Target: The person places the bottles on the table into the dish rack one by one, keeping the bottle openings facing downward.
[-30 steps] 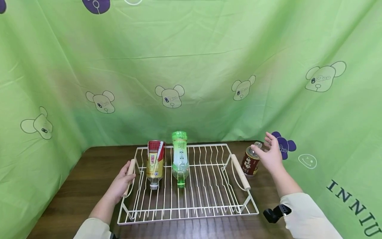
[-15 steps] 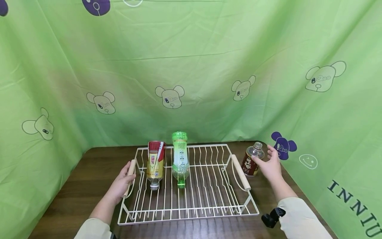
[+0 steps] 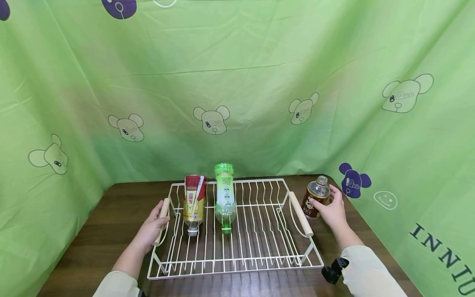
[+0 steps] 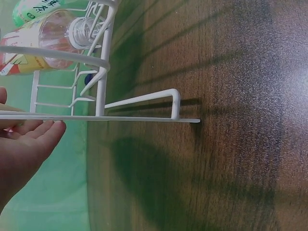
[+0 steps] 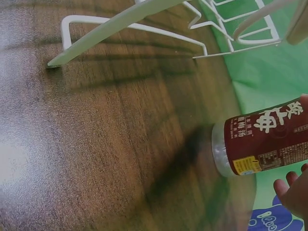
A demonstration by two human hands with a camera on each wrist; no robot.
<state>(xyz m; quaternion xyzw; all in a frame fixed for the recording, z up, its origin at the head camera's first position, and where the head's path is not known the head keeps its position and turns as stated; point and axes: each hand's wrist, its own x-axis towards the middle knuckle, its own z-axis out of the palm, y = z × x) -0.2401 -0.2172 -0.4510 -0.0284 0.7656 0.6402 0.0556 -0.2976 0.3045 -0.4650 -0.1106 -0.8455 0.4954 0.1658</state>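
Note:
My left hand (image 3: 150, 229) holds the left wooden handle (image 3: 162, 220) of a white wire dish rack (image 3: 256, 231), with fingers on its outer side and the thumb across it. To the right of the rack, my right hand (image 3: 331, 208) is around a clear plastic bottle with a dark red label (image 3: 313, 202). Its thumb lies on the label and its fingers reach round the far side. No cap shows on that bottle's neck. In the right wrist view the bottle's base (image 5: 220, 150) appears near the tabletop; whether it touches is unclear.
On the rack lie a red and yellow labelled bottle (image 3: 193, 202) and a green bottle (image 3: 224, 198), necks toward me. The rack's right wooden handle (image 3: 300, 214) stands between them and the red-labelled bottle. A green curtain (image 3: 237, 82) surrounds the brown table (image 3: 92, 235).
My right hand has come down and left onto the red-labelled bottle, closing round it from beside it. That bottle has shifted very slightly. My left hand keeps its place on the handle.

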